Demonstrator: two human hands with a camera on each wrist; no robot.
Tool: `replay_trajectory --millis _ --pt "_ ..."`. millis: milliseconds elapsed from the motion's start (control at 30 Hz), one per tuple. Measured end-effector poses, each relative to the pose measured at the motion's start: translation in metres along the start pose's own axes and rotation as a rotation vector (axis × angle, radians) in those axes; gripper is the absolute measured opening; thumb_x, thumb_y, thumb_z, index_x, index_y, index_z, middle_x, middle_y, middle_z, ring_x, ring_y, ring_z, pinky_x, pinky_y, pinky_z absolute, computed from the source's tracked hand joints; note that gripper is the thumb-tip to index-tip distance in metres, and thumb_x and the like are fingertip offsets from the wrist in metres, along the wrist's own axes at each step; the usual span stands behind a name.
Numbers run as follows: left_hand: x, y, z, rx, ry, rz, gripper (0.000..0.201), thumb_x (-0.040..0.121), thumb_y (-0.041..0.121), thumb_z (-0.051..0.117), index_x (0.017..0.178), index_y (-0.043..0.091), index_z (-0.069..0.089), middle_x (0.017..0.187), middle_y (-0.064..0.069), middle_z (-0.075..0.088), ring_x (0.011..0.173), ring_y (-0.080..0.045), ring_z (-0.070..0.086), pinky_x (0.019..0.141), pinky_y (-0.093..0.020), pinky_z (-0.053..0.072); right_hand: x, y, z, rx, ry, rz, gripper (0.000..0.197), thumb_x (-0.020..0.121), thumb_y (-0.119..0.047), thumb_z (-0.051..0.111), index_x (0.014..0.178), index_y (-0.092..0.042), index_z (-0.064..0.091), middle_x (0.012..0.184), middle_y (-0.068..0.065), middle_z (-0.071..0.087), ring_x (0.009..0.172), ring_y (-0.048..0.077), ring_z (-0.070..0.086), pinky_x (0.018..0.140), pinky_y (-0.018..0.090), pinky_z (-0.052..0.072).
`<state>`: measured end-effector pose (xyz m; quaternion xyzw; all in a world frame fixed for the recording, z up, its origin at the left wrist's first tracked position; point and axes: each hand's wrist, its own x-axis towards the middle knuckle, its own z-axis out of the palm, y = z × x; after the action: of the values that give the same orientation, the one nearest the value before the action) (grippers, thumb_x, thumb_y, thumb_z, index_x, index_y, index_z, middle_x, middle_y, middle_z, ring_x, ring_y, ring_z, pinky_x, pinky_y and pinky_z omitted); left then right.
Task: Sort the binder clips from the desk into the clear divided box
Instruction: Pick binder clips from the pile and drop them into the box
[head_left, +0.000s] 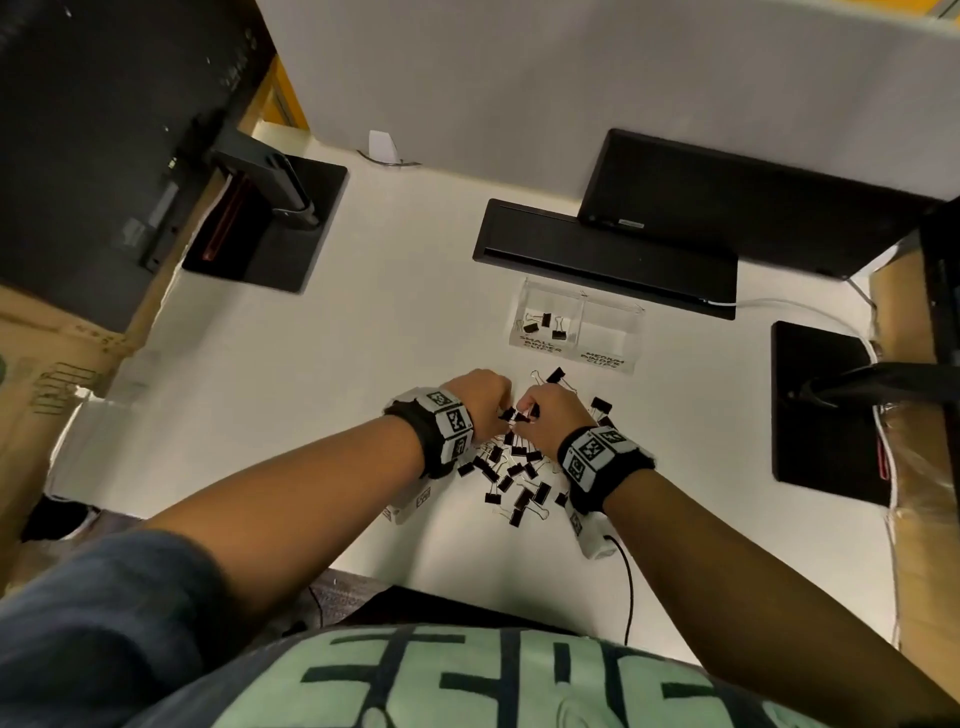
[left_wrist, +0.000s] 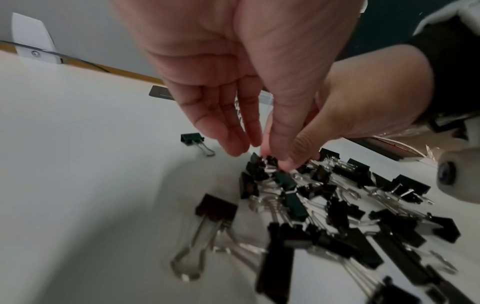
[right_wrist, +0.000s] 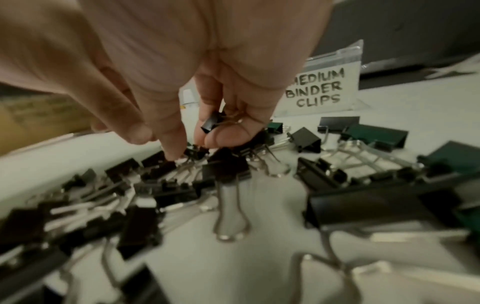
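Your right hand (right_wrist: 182, 61) grips 1 small clip (right_wrist: 210, 123); your left hand (left_wrist: 233, 67) pinches into the pile (head_left: 511, 475); the box (head_left: 574, 325) lies far right.

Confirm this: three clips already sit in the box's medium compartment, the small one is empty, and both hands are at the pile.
Compartments swapped. In the head view the three clips sit in the small compartment of the box; the medium one is empty. Both the left hand and right hand are at the pile.

Pile of black metal binder clips (head_left: 511, 467) on white desk (head_left: 389, 322); clear plastic divided box (head_left: 576, 325) at 1 o'clock, three clips in its left compartment.
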<state>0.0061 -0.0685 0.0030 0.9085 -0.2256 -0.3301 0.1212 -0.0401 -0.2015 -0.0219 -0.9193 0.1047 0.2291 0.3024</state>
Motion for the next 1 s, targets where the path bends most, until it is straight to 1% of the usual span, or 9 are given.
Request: replay_trajectory --millis 200,333,467,533,600,667,767,867,1000 --pt "-0.003 -0.003 0.014 0.047 -0.009 -0.015 0.024 0.085 0.016 0.059 0.107 0.007 0.062 0.113 -0.011 0.058 0.103 -0.029 0.061 0.085 -0.038 0.054 0.003 0.000 0.006 -0.064 0.038 -0.012 0.018 0.084 -0.015 0.067 0.100 -0.009 0.065 0.111 0.011 0.059 0.103 0.025 0.057 0.087 0.035 0.049" --pt "-0.007 -0.009 0.019 0.006 0.009 0.005 0.022 0.085 0.017 0.059 0.105 0.007 0.060 0.112 -0.011 0.056 0.099 -0.029 0.059 0.084 -0.039 0.053 0.000 0.001 0.010 -0.074 0.048 -0.047 0.014 0.085 -0.013 0.062 0.099 -0.010 0.064 0.109 0.010 0.058 0.099 0.025 0.057 0.077 0.029 0.046" --pt "-0.012 -0.009 0.017 -0.092 0.076 0.015 0.012 0.081 0.013 0.061 0.089 0.010 0.053 0.098 -0.010 0.056 0.084 -0.026 0.057 0.069 -0.033 0.046 -0.004 0.002 0.001 0.117 0.103 0.011 0.012 0.084 -0.014 0.062 0.096 -0.013 0.064 0.092 -0.002 0.062 0.083 0.016 0.059 0.068 0.021 0.045" --pt "-0.013 -0.010 0.017 -0.196 0.094 -0.019 0.014 0.080 0.009 0.061 0.081 0.014 0.048 0.091 -0.007 0.058 0.078 -0.023 0.055 0.065 -0.031 0.045 -0.005 0.003 -0.008 0.258 0.120 0.082 0.011 0.084 -0.016 0.063 0.094 -0.016 0.065 0.078 -0.008 0.056 0.072 0.011 0.055 0.060 0.018 0.042" --pt "-0.012 -0.012 0.015 -0.314 0.101 -0.058 0.016 0.079 0.005 0.061 0.080 0.016 0.049 0.085 -0.003 0.059 0.077 -0.021 0.056 0.064 -0.027 0.046 -0.007 0.002 -0.019 0.427 0.114 0.133 0.011 0.083 -0.017 0.065 0.094 -0.016 0.065 0.074 -0.007 0.055 0.068 0.012 0.055 0.059 0.020 0.044" --pt "-0.010 -0.013 0.013 -0.379 0.117 -0.063 0.015 0.080 0.003 0.059 0.085 0.016 0.053 0.085 0.001 0.058 0.078 -0.020 0.057 0.061 -0.022 0.045 -0.009 0.000 -0.037 0.603 0.092 0.168 0.014 0.085 -0.017 0.065 0.098 -0.012 0.066 0.078 -0.001 0.061 0.066 0.013 0.056 0.060 0.022 0.048" --pt "-0.006 -0.013 0.011 -0.370 0.090 -0.009 0.031 0.082 0.005 0.059 0.110 0.017 0.056 0.098 -0.004 0.061 0.084 -0.022 0.060 0.073 -0.030 0.051 -0.004 -0.006 -0.067 0.698 0.132 0.162 0.014 0.086 -0.021 0.064 0.099 -0.016 0.066 0.084 0.003 0.065 0.070 0.013 0.056 0.070 0.028 0.052" --pt "0.001 -0.010 0.014 -0.244 0.031 0.041 0.051 0.086 0.007 0.055 0.133 0.027 0.047 0.115 -0.007 0.057 0.101 -0.023 0.058 0.084 -0.030 0.048 0.016 -0.012 -0.089 0.586 0.225 0.119 0.014 0.087 -0.023 0.063 0.099 -0.018 0.067 0.083 0.002 0.066 0.069 0.013 0.056 0.074 0.031 0.053" --pt "0.006 -0.008 0.018 -0.044 -0.025 0.099 0.050 0.091 0.012 0.051 0.138 0.027 0.044 0.122 -0.008 0.051 0.109 -0.025 0.056 0.087 -0.033 0.050 0.041 -0.022 -0.099 0.342 0.249 0.085 0.016 0.087 -0.022 0.064 0.102 -0.020 0.067 0.099 -0.002 0.062 0.084 0.012 0.059 0.074 0.025 0.050"
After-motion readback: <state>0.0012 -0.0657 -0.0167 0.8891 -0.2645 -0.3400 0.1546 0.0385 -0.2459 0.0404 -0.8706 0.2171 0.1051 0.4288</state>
